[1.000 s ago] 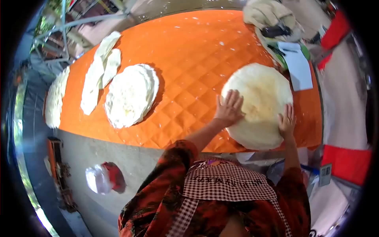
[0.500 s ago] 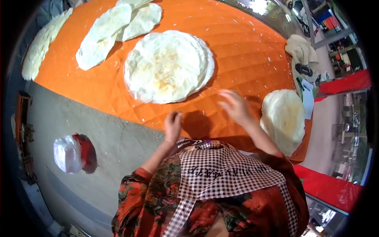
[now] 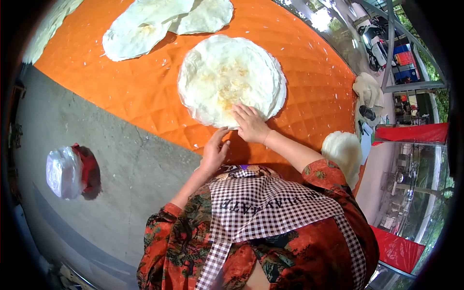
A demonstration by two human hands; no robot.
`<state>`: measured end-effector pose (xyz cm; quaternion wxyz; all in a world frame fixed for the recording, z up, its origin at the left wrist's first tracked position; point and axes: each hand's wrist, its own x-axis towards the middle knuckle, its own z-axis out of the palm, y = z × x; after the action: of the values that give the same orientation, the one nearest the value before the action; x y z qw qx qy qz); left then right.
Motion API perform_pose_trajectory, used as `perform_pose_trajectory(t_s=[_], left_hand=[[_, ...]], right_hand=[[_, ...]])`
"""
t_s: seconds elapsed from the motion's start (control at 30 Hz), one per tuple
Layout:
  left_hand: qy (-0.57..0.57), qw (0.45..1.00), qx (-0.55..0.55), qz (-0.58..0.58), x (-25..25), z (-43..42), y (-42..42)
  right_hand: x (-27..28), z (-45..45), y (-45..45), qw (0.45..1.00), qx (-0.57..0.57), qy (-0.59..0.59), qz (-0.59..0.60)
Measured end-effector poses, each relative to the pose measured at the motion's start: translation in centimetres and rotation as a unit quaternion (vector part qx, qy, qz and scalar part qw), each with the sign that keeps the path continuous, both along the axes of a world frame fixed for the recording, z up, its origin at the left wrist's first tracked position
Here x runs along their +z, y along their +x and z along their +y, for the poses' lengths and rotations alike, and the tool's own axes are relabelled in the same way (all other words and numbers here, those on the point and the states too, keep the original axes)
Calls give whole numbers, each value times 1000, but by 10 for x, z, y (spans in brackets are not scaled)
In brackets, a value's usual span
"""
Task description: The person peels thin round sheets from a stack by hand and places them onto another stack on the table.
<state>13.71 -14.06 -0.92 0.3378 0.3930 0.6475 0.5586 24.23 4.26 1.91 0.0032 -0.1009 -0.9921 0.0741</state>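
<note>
A stack of thin, round flatbreads (image 3: 212,72), pale with browned patches in the middle, lies on the orange cloth in front of me. My right hand (image 3: 251,124) rests on the near edge of the stack, palm down, with its fingers stretched over the top flatbread. At the stack's front rim is my left hand (image 3: 214,151), its fingertips at or just touching the edge and its thumb apart from the fingers. Neither hand is closed around anything that I can see.
The orange cloth (image 3: 145,104) is strewn with pale crumbs. Folded flatbreads (image 3: 145,29) lie at the far left, and another pale bread pile (image 3: 343,152) sits to the right beside my arm. On the grey floor stands a plastic-wrapped bundle (image 3: 64,173). A beige cloth (image 3: 369,91) lies at the far right edge.
My right hand has moved left and come down onto the flatbread stack. My left hand has reached forward to its near rim, its fingers extending. The camera view has shifted.
</note>
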Motion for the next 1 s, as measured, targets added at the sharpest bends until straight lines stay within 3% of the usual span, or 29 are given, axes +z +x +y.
perform_pose_trajectory(t_s=[0.1,0.17,0.27,0.4,0.5,0.53,0.63,0.8,0.87,1.0], left_hand=[[11,993,-27,114,5,9,-5],[45,981,-18,189,12,14,-7],[4,987,-42,158,32,15,-12],[113,965,52,232,39,21,-11],[-15,997,41,70,15,23,-5],[-98,963,49,-245,13,25,-1],[-79,876,88,-467,37,36,-12],[-21,805,99,-585,35,53,-20],[-11,815,93,-572,24,58,-18],[-64,834,144,-528,12,69,-7]], right_hand=[[4,-1,-1,999,23,23,-32],[-1,6,0,1000,-2,-4,7],[3,25,-4,997,-18,-61,51],[7,56,-4,983,24,-178,40],[21,73,-8,960,13,-278,-19],[24,78,-10,949,3,-314,-38],[28,87,-11,923,-23,-380,-55],[20,86,-7,940,-22,-339,-35],[17,79,-5,958,-12,-286,9],[16,55,-7,985,9,-51,166]])
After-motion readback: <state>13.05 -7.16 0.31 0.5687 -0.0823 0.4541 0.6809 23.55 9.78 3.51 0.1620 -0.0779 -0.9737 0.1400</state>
